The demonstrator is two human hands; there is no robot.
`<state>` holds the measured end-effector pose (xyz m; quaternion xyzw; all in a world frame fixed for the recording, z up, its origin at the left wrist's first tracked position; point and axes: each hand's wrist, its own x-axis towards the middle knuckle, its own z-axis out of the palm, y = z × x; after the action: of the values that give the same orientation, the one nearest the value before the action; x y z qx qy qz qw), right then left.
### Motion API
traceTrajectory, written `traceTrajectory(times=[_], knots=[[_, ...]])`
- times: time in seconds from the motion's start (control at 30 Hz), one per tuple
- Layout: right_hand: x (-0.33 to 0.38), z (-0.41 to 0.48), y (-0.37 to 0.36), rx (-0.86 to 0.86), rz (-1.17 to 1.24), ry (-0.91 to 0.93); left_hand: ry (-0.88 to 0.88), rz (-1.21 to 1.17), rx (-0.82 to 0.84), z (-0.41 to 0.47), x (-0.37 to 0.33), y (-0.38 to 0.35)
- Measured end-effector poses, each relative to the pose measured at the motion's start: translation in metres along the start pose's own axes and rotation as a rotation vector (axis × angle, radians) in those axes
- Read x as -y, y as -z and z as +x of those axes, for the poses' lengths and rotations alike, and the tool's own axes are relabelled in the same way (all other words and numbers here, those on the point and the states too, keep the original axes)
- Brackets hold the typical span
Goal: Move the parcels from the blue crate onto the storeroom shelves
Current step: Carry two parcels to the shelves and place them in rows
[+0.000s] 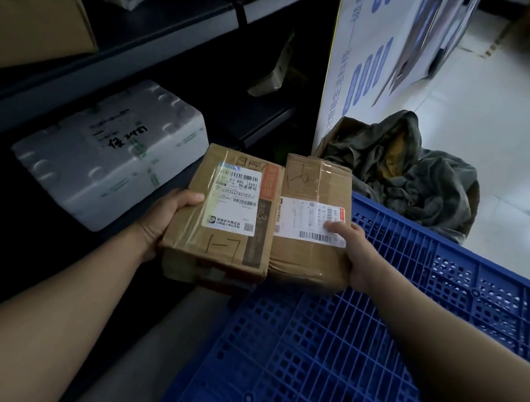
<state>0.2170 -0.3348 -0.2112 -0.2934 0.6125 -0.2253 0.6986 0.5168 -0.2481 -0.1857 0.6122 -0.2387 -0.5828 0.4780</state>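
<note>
2 brown parcels up, side by side, long edges touching, held at the 11 o'clock corner of the blue crate (320, 360), between crate and shelves (142, 46) and on neither shelf.

Left parcel (224, 215) grasped by the left hand (167, 218) at its 9 o'clock edge, thumb curled over the top face, fingers out of sight underneath. Right parcel (311, 220) grasped by the right hand (355, 256) at its 4 o'clock corner, thumb pressed flat on the white shipping label, other fingers hidden below. Both parcels roughly level, labels up. 1 barcoded white label on each top face, dark pen marks on the taped cardboard, an orange printed strip down the left parcel's 3 o'clock side.

Blue lattice floor and perforated wall of the crate filling the view from 3 to 6 o'clock, under the right forearm.

Over at 9 o'clock from the parcels, near the left one: a white foam box (111, 153) on the low dark shelf, handwriting on its lid. Up at 10 o'clock, a big cardboard carton (30, 1) on the shelf above. More boxes at 12 o'clock, too dim to tell apart.

At 1 o'clock, just beyond the crate: olive cloth (405, 172) bundled into an open brown box on the pale floor (502, 131), tucked against an upright white printed panel (378, 47) with blue lettering at the end of the shelving.
</note>
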Motion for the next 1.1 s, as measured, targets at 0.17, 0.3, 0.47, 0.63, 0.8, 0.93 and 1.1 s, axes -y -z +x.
traceTrajectory(times=[0.17, 0.3, 0.47, 0.63, 0.8, 0.93, 1.1], knots=[[0.021, -0.031, -0.015, -0.025, 0.036, 0.111, -0.044, -0.022, 0.021, -0.024, -0.026, 0.005], [0.044, -0.076, -0.03, -0.013, 0.055, 0.181, -0.088, -0.007, -0.001, -0.063, -0.063, 0.012], [0.075, -0.159, -0.039, -0.035, 0.072, 0.287, -0.135, -0.005, -0.015, -0.129, -0.114, 0.007], [0.097, -0.259, -0.035, -0.059, 0.118, 0.38, -0.205, 0.003, 0.022, -0.208, -0.164, -0.009], [0.108, -0.358, -0.034, -0.046, 0.178, 0.477, -0.282, 0.026, 0.11, -0.286, -0.22, -0.016], [0.115, -0.42, -0.036, 0.017, 0.236, 0.547, -0.287, 0.032, 0.165, -0.345, -0.251, -0.013], [0.128, -0.479, -0.044, 0.116, 0.257, 0.646, -0.377, 0.019, 0.145, -0.42, -0.286, -0.005]])
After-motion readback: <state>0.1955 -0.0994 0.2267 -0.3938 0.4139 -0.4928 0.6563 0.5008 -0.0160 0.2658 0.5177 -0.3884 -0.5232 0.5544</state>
